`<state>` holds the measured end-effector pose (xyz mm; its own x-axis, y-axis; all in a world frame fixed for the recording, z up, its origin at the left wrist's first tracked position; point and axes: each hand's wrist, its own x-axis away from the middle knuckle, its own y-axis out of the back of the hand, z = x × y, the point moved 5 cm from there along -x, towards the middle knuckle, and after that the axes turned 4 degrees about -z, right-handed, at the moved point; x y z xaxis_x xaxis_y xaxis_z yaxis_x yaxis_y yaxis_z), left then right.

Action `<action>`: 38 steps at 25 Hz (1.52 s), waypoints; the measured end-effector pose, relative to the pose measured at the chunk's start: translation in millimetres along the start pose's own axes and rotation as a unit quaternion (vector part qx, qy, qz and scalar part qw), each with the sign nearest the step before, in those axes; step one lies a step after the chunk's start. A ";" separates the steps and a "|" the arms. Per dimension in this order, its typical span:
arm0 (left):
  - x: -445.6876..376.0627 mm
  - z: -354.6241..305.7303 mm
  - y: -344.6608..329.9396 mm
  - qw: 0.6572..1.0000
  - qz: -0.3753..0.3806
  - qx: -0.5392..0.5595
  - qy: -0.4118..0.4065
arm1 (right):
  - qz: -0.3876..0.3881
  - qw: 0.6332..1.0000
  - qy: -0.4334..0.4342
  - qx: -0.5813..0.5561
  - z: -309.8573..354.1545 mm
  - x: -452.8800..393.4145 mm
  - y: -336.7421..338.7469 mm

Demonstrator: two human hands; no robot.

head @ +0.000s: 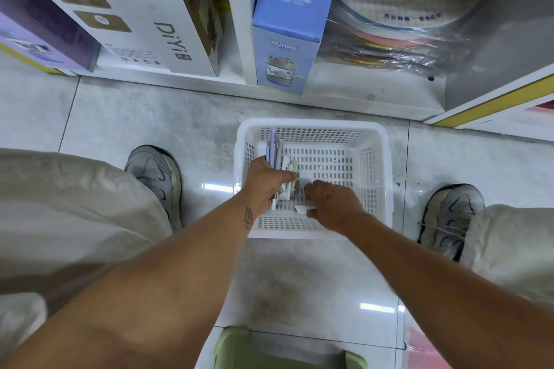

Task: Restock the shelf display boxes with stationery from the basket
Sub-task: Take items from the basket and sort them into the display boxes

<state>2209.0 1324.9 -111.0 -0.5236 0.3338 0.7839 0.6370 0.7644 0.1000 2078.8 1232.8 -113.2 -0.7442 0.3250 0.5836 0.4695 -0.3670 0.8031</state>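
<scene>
Pens [277, 156] clutched in left hand [265, 181]; right hand [331, 204] curled in basket [377, 141].

Premises were a shop: white shelving [239, 24] at floor level held boxed flasks [287, 33], barcoded cartons [144, 9] and plastic-wrapped stock [398, 24].

Left hand [263, 180]: fingers wrapping a bundle of pens [277, 156]; the pens' middle lengths are hiding under the hand, count unreadable.
Right hand [332, 204]: fingertips curling out of sight; a small white item [301, 208] is peeking from beneath it, type unclear.
Basket [386, 177]: near wall partly hiding behind both wrists.
Green stool [233, 347]: running off the bottom edge.
White carton [144, 18]: top running off the upper edge.
Purple box [36, 24]: running off the left edge.
Bagged goods [398, 24]: glare through the plastic is blurring the contents.
</scene>
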 end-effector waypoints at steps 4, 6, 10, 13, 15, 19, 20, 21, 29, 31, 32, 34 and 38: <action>11.0 -12.1 2.9 0.999 0.042 -0.027 -0.003 | -0.011 0.998 0.034 0.050 13.5 -3.4 0.2; 23.6 -27.6 6.2 0.996 0.074 -0.048 -0.004 | 0.009 1.000 -0.006 -0.018 1.9 -4.6 17.5; 63.1 -75.8 19.5 0.984 0.153 -0.080 -0.041 | -0.042 0.920 -0.094 -0.378 -17.6 9.5 101.7; 103.0 -122.0 33.1 0.974 0.197 -0.088 -0.070 | -0.078 0.853 -0.045 -0.515 -13.7 40.0 183.8; 138.2 -156.4 45.4 0.965 0.227 -0.093 -0.096 | -0.084 0.833 0.018 -0.546 -1.7 65.4 233.0; 213.2 -215.0 69.9 0.953 0.253 -0.105 -0.130 | -0.075 0.833 0.094 -0.540 21.3 116.3 305.0; 230.7 -229.0 75.7 0.952 0.250 -0.099 -0.144 | -0.079 0.851 0.113 -0.508 29.1 127.3 321.4; 246.5 -243.2 80.9 0.953 0.245 -0.084 -0.156 | -0.097 0.873 0.127 -0.462 36.0 137.3 339.2; 307.4 -358.2 124.3 0.964 0.147 0.122 -0.186 | -0.423 0.845 0.128 -0.300 61.3 185.1 491.4; 305.4 -380.3 133.0 0.957 0.125 0.183 -0.187 | -0.441 0.823 0.105 -0.343 57.9 177.3 509.0; 302.2 -389.0 136.3 0.953 0.121 0.207 -0.184 | -0.442 0.819 0.093 -0.353 57.3 171.0 515.2; 293.3 -398.1 139.8 0.948 0.121 0.239 -0.174 | -0.435 0.819 0.080 -0.366 57.7 156.8 523.8; 271.4 -406.3 142.7 0.950 0.104 0.230 -0.184 | -0.483 0.825 0.072 -0.283 56.6 138.5 545.0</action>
<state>2387.6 1300.4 365.1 -0.6294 0.6099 0.4815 0.4776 0.7925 -0.3794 2258.5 1127.2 412.1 -0.7094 0.6118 -0.3501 -0.6432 -0.3588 0.6764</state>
